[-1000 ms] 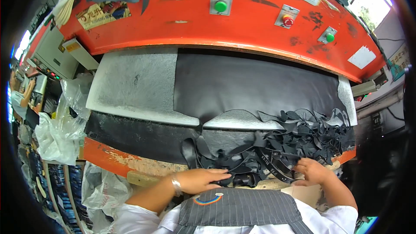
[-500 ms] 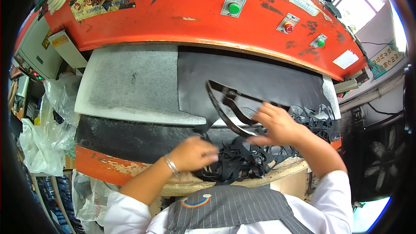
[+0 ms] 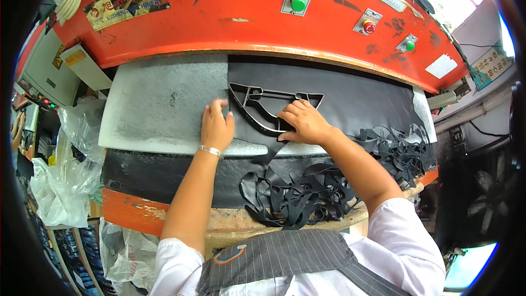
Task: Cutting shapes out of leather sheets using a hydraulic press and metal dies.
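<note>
My right hand (image 3: 305,122) grips the lower right part of a dark metal cutting die (image 3: 250,119), an open frame with a curved outer edge. The die rests on a smooth black leather-like sheet (image 3: 361,96), close to the sheet's left edge. My left hand (image 3: 217,126) is just left of the die, by the sheet's edge, over a pale grey cutting board (image 3: 159,104). Its fingers point forward, the thumb apart, with nothing held. Part of the die is hidden under my right fingers.
An orange press beam (image 3: 241,27) with round buttons spans the far side. Tangled black offcuts (image 3: 301,197) lie at the near edge, and more scraps (image 3: 397,151) are at right. Clear plastic bags (image 3: 60,186) hang at the left.
My right hand has brought the tilted die left and away from me, and it now lies flatter on the sheet. My left hand has moved forward from the offcuts to the sheet's left edge.
</note>
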The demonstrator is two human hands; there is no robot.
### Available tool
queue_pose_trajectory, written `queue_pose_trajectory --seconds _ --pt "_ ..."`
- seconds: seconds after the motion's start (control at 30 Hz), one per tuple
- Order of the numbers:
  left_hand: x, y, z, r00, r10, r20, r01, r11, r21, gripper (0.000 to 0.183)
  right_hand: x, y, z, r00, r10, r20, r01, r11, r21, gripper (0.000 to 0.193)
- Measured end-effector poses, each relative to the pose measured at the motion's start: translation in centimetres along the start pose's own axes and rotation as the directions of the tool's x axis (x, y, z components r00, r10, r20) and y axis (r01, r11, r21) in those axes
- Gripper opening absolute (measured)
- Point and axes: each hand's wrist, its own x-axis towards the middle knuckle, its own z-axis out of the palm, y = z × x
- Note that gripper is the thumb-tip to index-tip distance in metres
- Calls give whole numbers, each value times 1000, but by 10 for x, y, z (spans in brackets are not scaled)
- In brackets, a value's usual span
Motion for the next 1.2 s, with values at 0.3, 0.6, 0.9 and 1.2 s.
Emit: queue_pose_trajectory --seconds 0.3,0.6,0.9,1.2 --pt "40 -12 22 995 -5 97 -22 961 275 35 -55 31 44 710 678 -192 -624 732 275 87" --pt "43 -20 28 996 17 84 -26 994 102 29 -58 34 49 689 589 -423 -531 807 258 70" --pt "44 -8 27 994 -7 106 -2 996 89 27 -66 40 46 718 512 -472 -492 852 177 67" --pt "12 0 15 991 -54 -125 49 998 -44 41 -159 0 -20 583 784 -212 -813 560 -163 84"
